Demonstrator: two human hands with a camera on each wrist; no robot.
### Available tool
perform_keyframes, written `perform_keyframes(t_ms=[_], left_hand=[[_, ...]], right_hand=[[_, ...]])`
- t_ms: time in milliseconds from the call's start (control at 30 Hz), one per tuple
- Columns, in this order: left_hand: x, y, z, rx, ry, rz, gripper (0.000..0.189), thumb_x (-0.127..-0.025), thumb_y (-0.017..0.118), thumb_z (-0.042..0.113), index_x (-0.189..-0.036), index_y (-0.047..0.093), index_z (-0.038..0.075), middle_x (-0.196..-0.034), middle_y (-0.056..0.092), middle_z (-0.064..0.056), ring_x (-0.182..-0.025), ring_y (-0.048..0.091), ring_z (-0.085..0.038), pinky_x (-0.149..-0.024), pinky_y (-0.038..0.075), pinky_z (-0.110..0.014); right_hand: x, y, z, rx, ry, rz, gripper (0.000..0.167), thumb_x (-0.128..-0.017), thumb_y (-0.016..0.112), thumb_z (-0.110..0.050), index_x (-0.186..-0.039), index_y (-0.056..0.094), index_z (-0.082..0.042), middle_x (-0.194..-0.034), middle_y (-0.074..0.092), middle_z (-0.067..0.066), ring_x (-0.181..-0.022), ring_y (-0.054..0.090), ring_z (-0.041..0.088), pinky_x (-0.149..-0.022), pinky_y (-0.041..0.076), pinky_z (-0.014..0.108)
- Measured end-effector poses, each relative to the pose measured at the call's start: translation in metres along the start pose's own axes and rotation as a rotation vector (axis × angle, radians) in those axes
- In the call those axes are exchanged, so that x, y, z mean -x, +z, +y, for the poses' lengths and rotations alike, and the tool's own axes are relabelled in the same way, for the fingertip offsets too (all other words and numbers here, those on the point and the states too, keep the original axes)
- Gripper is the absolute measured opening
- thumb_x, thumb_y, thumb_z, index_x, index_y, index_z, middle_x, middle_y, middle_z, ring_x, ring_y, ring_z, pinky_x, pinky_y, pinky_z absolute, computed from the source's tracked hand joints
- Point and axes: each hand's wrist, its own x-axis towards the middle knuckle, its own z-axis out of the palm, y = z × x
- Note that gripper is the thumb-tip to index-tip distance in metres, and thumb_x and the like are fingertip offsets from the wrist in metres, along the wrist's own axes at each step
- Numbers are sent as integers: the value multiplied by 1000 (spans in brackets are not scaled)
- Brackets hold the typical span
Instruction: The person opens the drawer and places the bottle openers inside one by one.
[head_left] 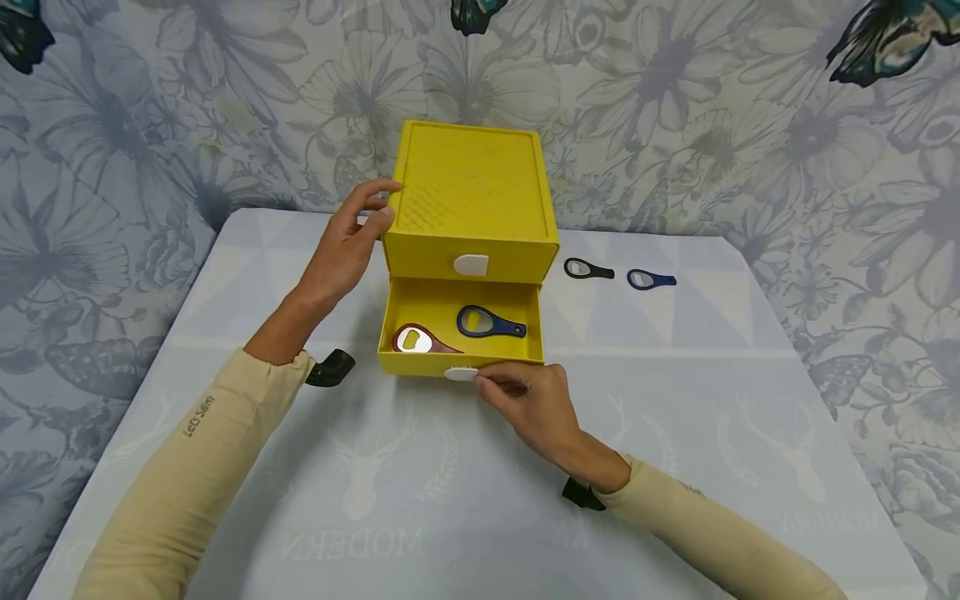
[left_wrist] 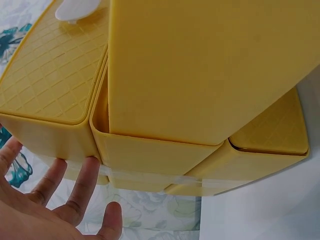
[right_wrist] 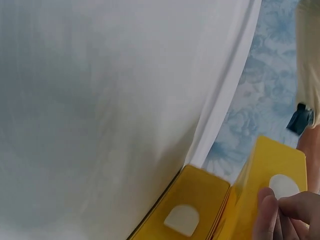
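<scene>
- The right hand (head_left: 534,408) is at the lower middle of the head view, thumb and fingers pinching the edge of the white handle (head_left: 461,374)
- The drawer (head_left: 412,364) stands pulled out at the centre of the frame; inside, a red bottle opener (head_left: 431,342) lies at front left and a blue bottle opener (head_left: 500,327) to its right and further back
- Working this drawer looks like the step in hand; whether it is being drawn out or pushed in, I cannot tell
- The left hand (head_left: 345,254), left of centre, touches the side of the yellow cabinet (head_left: 476,183) with spread fingers, gripping nothing, probably to brace it
- The next move seems to call for a straight pull or push on the handle, with the cabinet kept steady
- Right of the cabinet, a black bottle opener (head_left: 600,272) and a second blue opener (head_left: 662,281) lie apart on the surface (head_left: 697,358)
- A floral wall (head_left: 667,125) fills the top
</scene>
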Motion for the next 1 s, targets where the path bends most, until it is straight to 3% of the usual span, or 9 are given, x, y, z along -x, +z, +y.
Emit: perform_keyframes(t_ms=[433,800,1000], left_hand=[[1,0,-1,14,11,-4,42,-108,40,38,-149,41,31,-149,37,-11,-119,48,-30,-100,36,-48],[0,0,0,23,23,-7,43,-108,40,36,-151,40,28,-152,35,-10,-129,43,-29,-102,35,-50],[-1,1,1,12,15,4,43,-108,40,39,-150,40,29,-150,37,-11,-118,47,-29,-98,37,-47]], right_hand=[[-40,-4,19,16,-15,32,8,-91,75,-13,-95,79,-7,-85,77,3,-72,73,10,-66,58,23],[-65,-1,33,49,-24,59,11,-93,72,-15,-95,79,-7,-81,77,2,-67,71,8,-63,57,25],[-71,1,36,49,-18,77,12,-94,72,-16,-96,79,-6,-82,77,4,-68,73,10,-63,58,27]])
